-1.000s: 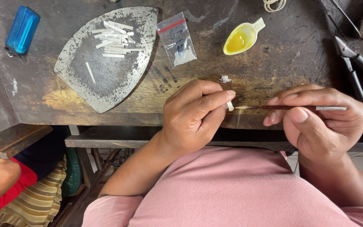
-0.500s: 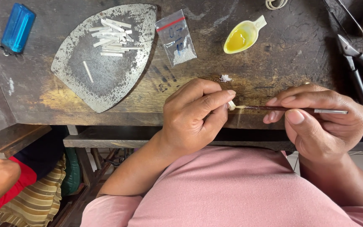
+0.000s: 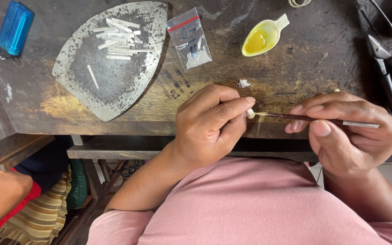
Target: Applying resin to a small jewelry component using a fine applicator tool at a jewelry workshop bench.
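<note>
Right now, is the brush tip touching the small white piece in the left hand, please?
Touching: the head view shows the brush tip meeting the small white piece pinched in the left hand.

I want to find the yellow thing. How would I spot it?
Look at the dark wooden workbench, towards its far edge. Right of the small clear plastic bag lies a pale spoon-shaped dish. Only it holds glossy yellow liquid.

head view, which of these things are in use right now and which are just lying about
In use: left hand pinching a small white piece; right hand holding a thin brush.

Lying about: metal plate of white strips, yellow spoon dish, plastic bag, pliers, blue lighter.
</note>
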